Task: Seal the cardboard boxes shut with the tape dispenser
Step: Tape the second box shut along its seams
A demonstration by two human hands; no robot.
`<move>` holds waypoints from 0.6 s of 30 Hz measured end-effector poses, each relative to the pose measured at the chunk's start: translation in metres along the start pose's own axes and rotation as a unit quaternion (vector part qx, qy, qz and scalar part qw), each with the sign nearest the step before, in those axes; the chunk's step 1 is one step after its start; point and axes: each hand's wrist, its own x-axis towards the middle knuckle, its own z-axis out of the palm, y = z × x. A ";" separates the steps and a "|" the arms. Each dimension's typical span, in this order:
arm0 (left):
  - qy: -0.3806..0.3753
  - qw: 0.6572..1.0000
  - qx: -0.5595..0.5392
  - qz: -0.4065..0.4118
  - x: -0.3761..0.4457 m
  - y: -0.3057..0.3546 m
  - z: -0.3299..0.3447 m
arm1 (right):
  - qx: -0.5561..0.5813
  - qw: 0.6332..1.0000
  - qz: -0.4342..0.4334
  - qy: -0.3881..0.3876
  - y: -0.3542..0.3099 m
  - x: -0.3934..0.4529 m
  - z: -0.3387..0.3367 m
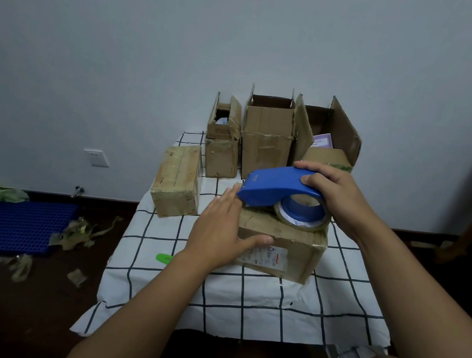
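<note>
Right hand (330, 196) grips the tape dispenser (275, 192) atop the cardboard box (283, 246); at nine o'clock, the flat, straight-fingered left hand (221, 231) steadies it.

Worktop (242, 301) covered by a white cloth with a dark grid. On it: a closed box (280, 245) near the middle, a taped box (177, 181) at its left, three open boxes (266, 140) in a row against the wall, a small green item (164, 258) by the left edge. Floor (29, 301) at left bears a blue perforated mat (7, 225) and tape scraps (81, 233)
</note>
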 end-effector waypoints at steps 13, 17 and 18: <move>-0.019 0.995 0.093 0.002 -0.002 -0.006 0.004 | -0.052 0.998 0.010 -0.021 -0.008 -0.010 -0.059; -0.016 0.992 0.125 0.008 -0.001 -0.005 0.005 | -0.042 0.999 0.015 -0.001 0.002 -0.018 -0.066; -0.019 0.991 0.131 0.009 -0.001 -0.005 0.004 | -0.038 0.999 0.017 0.003 0.002 -0.018 -0.064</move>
